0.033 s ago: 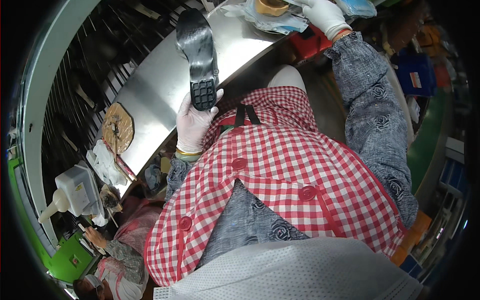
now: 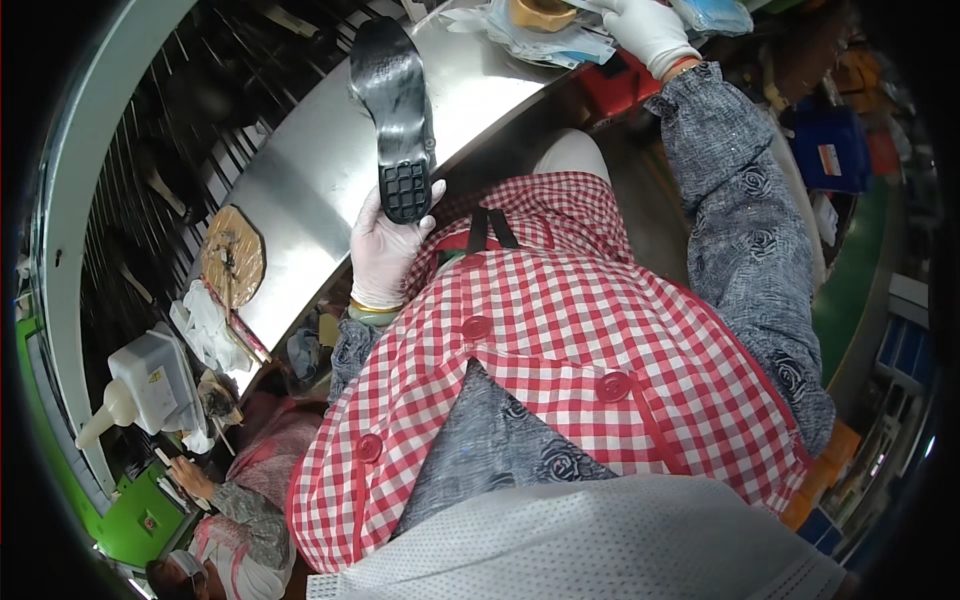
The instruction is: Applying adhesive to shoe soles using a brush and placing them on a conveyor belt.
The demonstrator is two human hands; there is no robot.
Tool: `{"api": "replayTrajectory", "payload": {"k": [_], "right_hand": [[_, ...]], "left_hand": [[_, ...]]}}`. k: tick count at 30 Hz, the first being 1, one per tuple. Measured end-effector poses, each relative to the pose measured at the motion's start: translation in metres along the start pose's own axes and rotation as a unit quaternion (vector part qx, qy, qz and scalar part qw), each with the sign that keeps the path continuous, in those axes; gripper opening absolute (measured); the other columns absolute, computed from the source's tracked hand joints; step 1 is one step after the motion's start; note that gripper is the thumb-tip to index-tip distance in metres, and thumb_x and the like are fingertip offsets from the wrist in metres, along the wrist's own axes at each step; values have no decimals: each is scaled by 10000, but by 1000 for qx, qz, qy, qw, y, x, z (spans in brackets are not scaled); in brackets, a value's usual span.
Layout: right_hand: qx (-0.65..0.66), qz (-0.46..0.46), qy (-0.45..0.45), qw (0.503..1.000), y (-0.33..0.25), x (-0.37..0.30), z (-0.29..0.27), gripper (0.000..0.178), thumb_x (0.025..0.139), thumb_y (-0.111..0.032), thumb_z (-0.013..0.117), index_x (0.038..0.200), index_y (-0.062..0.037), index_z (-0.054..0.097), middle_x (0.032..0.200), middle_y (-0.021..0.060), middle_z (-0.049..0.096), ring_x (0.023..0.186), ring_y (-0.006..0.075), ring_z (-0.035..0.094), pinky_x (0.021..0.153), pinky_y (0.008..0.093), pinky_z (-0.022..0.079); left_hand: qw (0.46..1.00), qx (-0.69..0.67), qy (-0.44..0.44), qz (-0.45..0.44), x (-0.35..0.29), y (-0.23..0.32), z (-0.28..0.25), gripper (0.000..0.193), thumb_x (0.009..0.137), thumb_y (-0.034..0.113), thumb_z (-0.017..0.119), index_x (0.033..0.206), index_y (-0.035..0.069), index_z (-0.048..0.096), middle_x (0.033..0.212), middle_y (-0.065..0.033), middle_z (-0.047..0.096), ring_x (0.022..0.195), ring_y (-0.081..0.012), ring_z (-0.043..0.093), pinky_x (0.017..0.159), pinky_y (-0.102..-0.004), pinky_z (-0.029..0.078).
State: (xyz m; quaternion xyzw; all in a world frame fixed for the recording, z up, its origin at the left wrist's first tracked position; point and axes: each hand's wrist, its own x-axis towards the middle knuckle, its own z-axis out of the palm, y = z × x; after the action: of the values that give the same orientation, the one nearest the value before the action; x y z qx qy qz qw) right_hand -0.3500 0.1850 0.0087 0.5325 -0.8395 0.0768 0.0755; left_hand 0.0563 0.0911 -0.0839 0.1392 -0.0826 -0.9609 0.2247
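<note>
Holding Black Shoe in Left Hand, Upper Centre of Frame

Grips black shoe at heel end with gloved left hand, thumb and fingers on opposite sides. Presents sole toward camera, toe toward upper edge, gridded tread at heel. Overlaps metal tabletop in this view; cannot tell whether touching it. Shows gloved right hand at upper edge, right of centre, beside plastic packets and tan ring. Cannot tell whether open or closed on anything, with fingertips cut off by upper edge. Includes, at left of frame, brown disc with thin stick lying across it, and crumpled white cloth just below. Records white container farther down, and co-worker's hand at lower left, well apart.
</note>
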Motion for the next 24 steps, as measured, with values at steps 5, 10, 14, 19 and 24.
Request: {"api": "replayTrajectory", "payload": {"k": [5, 10, 14, 19, 24], "right_hand": [[72, -64, 49, 994, 14, 4, 1, 229, 900, -273, 541, 945, -128, 712, 851, 82, 698, 796, 268, 667, 711, 367, 523], [78, -107, 52, 990, 16, 4, 4, 223, 898, -262, 563, 970, -117, 717, 887, 70, 706, 819, 250, 670, 738, 340, 530], [307, -256, 148, 905, 25, 7, 21, 219, 886, -266, 585, 980, -122, 721, 891, 65, 709, 825, 236, 674, 731, 330, 533], [158, -143, -167, 963, 28, 10, 8, 222, 884, -165, 589, 1065, -102, 702, 934, 75, 705, 847, 202, 668, 741, 317, 534], [603, 104, -241, 754, -78, -25, 4, 362, 1000, -239, 483, 1314, -92, 587, 756, -84, 455, 551, 2, 259, 474, 171, 199]], "left_hand": [[993, 107, 35, 35, -14, -5, 20, 394, 1052, 224, 325, 1353, -10, 424, 1318, -198, 525, 1228, -420, 514, 733, -365, 528], [994, 85, 60, 26, -18, -4, 24, 363, 1055, 151, 317, 1360, -27, 403, 1324, -208, 512, 1217, -407, 528, 702, -340, 525], [996, 61, 71, 13, -18, -2, 21, 362, 1053, 138, 325, 1370, -23, 395, 1327, -206, 510, 1217, -396, 534, 700, -337, 540], [992, 105, 46, 46, -24, -6, 5, 445, 1058, 269, 304, 1416, 12, 370, 1333, -219, 509, 1207, -423, 531, 749, -365, 579], [952, 287, 61, 91, -28, -14, 13, 403, 1064, 217, 279, 1375, -5, 409, 1299, -168, 541, 1206, -361, 546, 729, -333, 516]]}}
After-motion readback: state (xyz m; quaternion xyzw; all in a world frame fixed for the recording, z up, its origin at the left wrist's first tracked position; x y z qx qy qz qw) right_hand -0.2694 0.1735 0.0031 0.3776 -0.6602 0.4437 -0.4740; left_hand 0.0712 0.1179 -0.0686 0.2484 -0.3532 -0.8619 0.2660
